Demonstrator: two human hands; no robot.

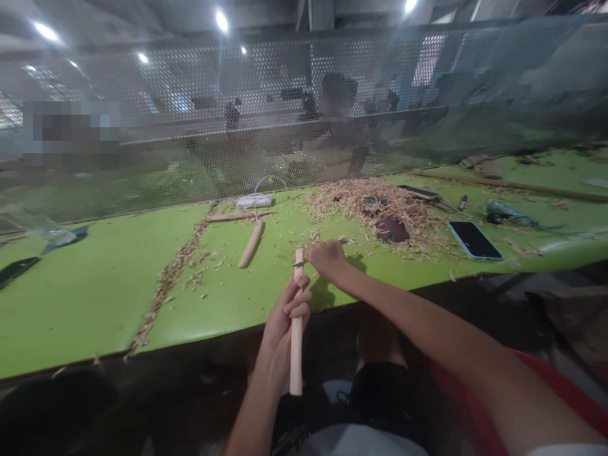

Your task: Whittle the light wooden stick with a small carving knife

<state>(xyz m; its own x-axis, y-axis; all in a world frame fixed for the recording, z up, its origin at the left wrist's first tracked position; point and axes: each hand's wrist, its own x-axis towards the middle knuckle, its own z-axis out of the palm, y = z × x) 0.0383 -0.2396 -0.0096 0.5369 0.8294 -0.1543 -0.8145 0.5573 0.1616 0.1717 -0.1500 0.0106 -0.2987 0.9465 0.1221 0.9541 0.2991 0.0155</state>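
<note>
A pale wooden stick stands nearly upright in view, with my left hand wrapped round its upper half. Its lower end hangs below the front edge of the green table. My right hand is closed on a small knife, whose dark blade lies across the stick near its top end. Most of the knife's handle is hidden in my fingers. Behind my hands, a curved wooden piece lies on the green table.
A heap of wood shavings with a dark red cloth or sheet is at the back. Right of it lies a phone. A white block with a cable rests before a perforated screen. People are dimly visible behind it.
</note>
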